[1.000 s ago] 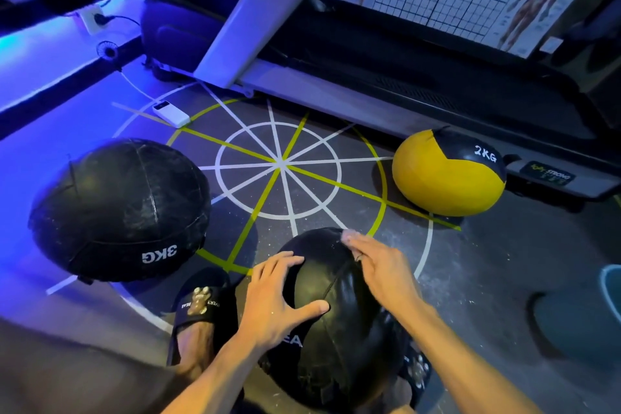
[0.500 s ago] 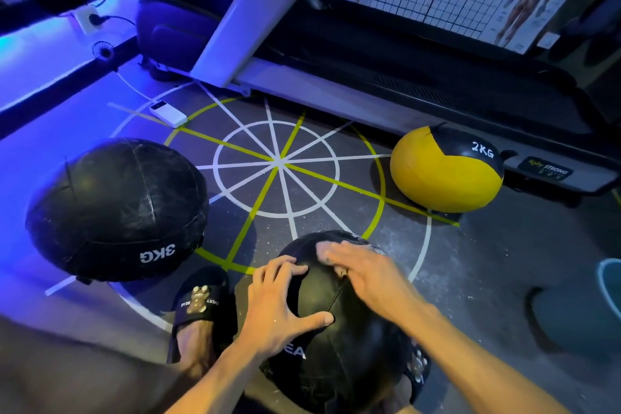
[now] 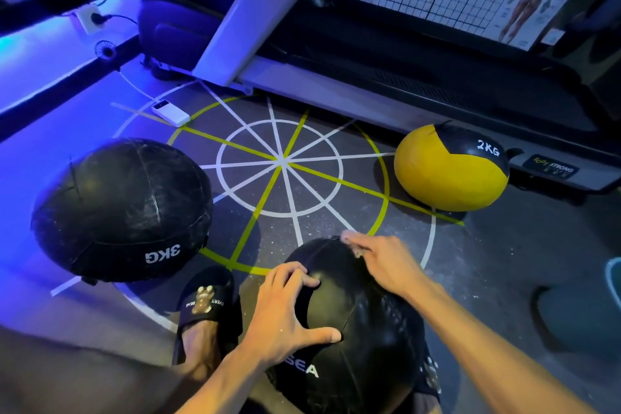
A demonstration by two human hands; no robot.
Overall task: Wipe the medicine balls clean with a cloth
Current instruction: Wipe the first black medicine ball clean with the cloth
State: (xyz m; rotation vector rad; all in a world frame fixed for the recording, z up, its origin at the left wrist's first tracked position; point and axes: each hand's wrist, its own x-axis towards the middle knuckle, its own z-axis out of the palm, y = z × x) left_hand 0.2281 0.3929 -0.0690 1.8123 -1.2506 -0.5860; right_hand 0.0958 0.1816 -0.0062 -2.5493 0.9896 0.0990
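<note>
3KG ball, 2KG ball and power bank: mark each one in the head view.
3KG ball [image 3: 121, 208]: head view, on its black upper panel.
2KG ball [image 3: 443, 175]: head view, on its yellow side.
power bank [image 3: 170, 113]: head view, on its white top face.

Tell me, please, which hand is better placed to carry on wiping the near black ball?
Probably the right hand: its fingers lie flat on the top of the near black ball, over a small pale wad, perhaps a cloth. The left hand is spread on the ball's side, bracing it.
</note>
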